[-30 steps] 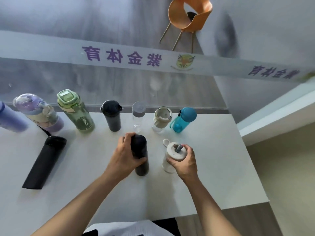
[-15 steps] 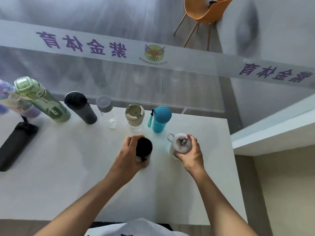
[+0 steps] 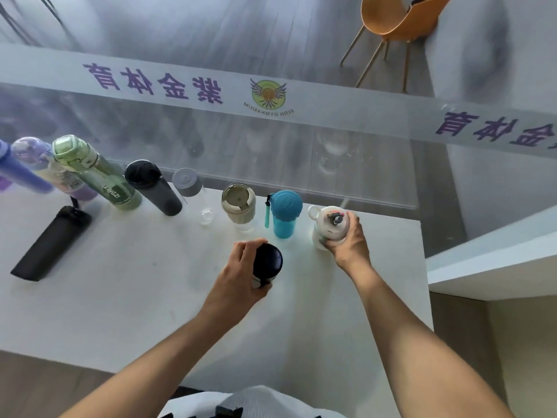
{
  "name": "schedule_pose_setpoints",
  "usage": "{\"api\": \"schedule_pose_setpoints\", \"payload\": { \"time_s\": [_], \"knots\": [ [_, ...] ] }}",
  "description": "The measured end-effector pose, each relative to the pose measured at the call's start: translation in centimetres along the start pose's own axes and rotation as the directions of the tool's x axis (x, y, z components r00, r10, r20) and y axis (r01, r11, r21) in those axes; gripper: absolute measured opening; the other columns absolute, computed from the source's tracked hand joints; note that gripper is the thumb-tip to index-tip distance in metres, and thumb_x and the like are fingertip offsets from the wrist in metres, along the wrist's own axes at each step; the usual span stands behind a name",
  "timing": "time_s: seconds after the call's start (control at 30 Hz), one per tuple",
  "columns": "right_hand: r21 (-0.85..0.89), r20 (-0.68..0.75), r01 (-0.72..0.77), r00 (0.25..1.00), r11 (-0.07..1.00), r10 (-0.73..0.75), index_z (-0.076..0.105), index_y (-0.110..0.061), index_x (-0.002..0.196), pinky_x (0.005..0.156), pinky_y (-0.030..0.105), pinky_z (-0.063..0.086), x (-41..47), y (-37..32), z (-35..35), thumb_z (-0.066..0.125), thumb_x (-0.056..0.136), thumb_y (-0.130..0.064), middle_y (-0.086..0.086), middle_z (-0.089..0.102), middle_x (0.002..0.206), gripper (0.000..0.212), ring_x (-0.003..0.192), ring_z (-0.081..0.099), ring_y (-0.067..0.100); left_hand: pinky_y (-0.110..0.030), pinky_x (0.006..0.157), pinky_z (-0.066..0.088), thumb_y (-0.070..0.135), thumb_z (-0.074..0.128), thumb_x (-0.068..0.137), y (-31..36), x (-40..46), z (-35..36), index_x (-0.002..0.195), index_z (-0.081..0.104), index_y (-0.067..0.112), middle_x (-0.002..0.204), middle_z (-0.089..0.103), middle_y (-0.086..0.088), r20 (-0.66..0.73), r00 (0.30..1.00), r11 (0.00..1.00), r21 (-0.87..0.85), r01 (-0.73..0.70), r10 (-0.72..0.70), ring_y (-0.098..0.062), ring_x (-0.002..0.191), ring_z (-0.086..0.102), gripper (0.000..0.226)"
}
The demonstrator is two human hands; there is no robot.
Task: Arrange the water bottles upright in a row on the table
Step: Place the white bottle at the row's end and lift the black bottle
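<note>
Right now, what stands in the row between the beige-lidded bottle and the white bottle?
Only the blue bottle, upright, per the head view; the right hand grips the white bottle.

— Where is open room on the white table (image 3: 126, 297)?
— In front of the upright bottle row (image 3: 187, 191); only a black bottle lying flat (image 3: 49, 244) blocks the left end.

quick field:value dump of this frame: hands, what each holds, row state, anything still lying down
left hand: gripping black bottle, upright, in front of the row
right hand: gripping white bottle at the row's right end, beside blue bottle
row at the table's far edge, left to right: purple bottle, lilac bottle, green bottle, dark grey bottle, clear bottle, beige-lidded bottle, blue, white
lying down: black flask, left side of table
not yet in row: black bottle, black flask
</note>
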State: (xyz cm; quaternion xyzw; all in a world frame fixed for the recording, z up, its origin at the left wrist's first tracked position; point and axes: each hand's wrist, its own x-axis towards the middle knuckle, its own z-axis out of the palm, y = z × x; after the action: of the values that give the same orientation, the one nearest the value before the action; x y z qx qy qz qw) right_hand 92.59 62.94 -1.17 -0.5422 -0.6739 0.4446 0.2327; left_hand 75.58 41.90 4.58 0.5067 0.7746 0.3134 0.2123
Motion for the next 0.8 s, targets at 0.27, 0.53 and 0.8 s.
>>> {"api": "schedule_pose_setpoints", "payload": {
  "time_s": [0.27,0.53,0.8],
  "knots": [
    [-0.019,0.022,-0.033,0.999,0.999,0.034,0.048,-0.023,0.125,0.075,0.015,0.04,1.4,0.7,0.1,0.089,0.066,-0.015,-0.004,0.057,0.116,0.072,0.103,0.058,0.02,-0.027,0.085,0.051,0.02,0.084,0.072,0.0,-0.2,0.0,0.134,0.038,0.035,0.129,0.042,0.011,-0.006,1.0,1.0,0.003,0.023,-0.023,-0.017,0.105,0.053,0.079],
    [-0.041,0.01,-0.321,0.947,0.946,0.322,0.019,-0.018,0.154,0.107,0.035,0.04,0.4,1.8,-0.7,0.086,0.072,-0.01,0.008,0.041,0.152,0.106,0.135,0.046,0.028,-0.027,0.091,0.051,0.026,0.079,0.073,0.8,-0.4,0.2,0.133,0.038,0.03,0.136,0.035,0.007,-0.008,0.999,0.999,0.004,-0.047,0.047,-0.015,0.114,0.048,0.073],
    [-0.075,0.297,-0.114,0.946,0.991,0.132,0.051,-0.033,0.137,0.097,0.022,0.042,-10.5,1.7,1.9,0.084,0.072,-0.033,-0.013,0.055,0.129,0.073,0.12,0.053,0.005,-0.028,0.084,0.054,0.036,0.081,0.072,2.7,0.2,0.8,0.129,0.043,0.027,0.123,0.045,0.007,-0.004,0.998,0.998,0.027,-0.064,0.064,-0.013,0.103,0.052,0.069]
  ]
}}
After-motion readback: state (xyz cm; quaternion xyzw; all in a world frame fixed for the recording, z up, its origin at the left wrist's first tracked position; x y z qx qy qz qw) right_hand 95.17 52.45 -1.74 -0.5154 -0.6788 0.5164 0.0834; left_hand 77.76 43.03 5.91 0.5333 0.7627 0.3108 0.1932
